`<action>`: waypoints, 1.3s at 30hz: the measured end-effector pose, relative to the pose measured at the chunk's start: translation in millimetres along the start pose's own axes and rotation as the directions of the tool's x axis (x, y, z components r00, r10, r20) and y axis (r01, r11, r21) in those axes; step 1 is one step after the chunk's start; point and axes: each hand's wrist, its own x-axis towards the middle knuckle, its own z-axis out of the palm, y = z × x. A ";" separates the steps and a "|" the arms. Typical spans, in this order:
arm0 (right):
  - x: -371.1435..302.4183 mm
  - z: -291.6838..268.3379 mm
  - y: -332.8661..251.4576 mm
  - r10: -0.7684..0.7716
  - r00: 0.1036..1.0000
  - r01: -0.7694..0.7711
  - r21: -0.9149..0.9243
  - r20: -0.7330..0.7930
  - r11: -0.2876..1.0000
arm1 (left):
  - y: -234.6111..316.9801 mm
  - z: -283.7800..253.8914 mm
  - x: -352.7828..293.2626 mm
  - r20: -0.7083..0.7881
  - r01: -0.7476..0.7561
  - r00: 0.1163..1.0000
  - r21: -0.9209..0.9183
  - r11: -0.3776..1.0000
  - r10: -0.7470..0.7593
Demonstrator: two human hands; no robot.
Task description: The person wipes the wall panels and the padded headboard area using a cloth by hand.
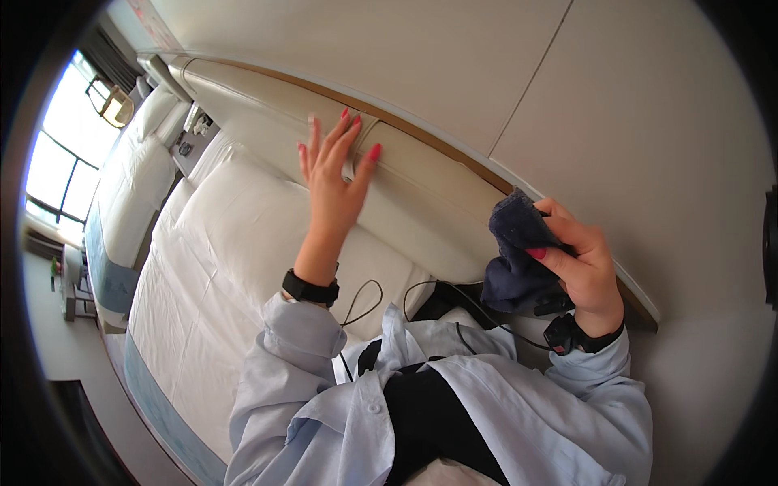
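In my right hand [585,263] is a dark navy cloth [519,243], pinched between thumb and fingers and hanging in folds. It is beside the right end of the cream padded headboard [429,194], near the wall. My left hand [334,174] is raised with its fingers spread, holding nothing. It appears over the top of the headboard, close to a strap-like band [361,138]; whether it touches the padding I cannot tell. Both wrists wear black bands, and thin black cables run across my front.
A bed with white pillows [235,215] and a blue runner [166,413] lies below the headboard. A wooden ledge [454,154] runs between headboard and wall panels [632,121]. Farther left stand a nightstand [193,146], a second bed [130,202], a hanging lamp [113,105] and a bright window [65,154].
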 end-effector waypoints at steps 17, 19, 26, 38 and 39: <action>161.6 46.4 -46.3 -0.019 0.970 0.179 -0.661 0.242 0.728 | 22.1 3.8 -29.1 -0.103 -0.105 0.990 -0.049 0.993 0.100; 185.2 59.4 -40.6 -0.015 0.963 0.214 -0.736 0.267 0.643 | 16.7 7.0 -31.6 -0.135 -0.123 0.985 -0.077 0.989 0.112; 259.9 92.6 11.0 -0.101 0.890 0.456 -0.859 0.444 0.233 | -1.5 32.4 -36.6 -0.226 -0.187 0.962 -0.124 0.974 0.156; 266.4 96.4 14.4 -0.077 0.835 0.535 -0.770 0.545 0.347 | -14.8 56.5 -38.2 -0.352 -0.256 0.915 -0.132 0.958 0.196; 266.5 96.1 14.3 -0.055 0.857 0.502 -0.805 0.512 0.317 | -14.9 55.7 -38.7 -0.352 -0.257 0.915 -0.133 0.957 0.197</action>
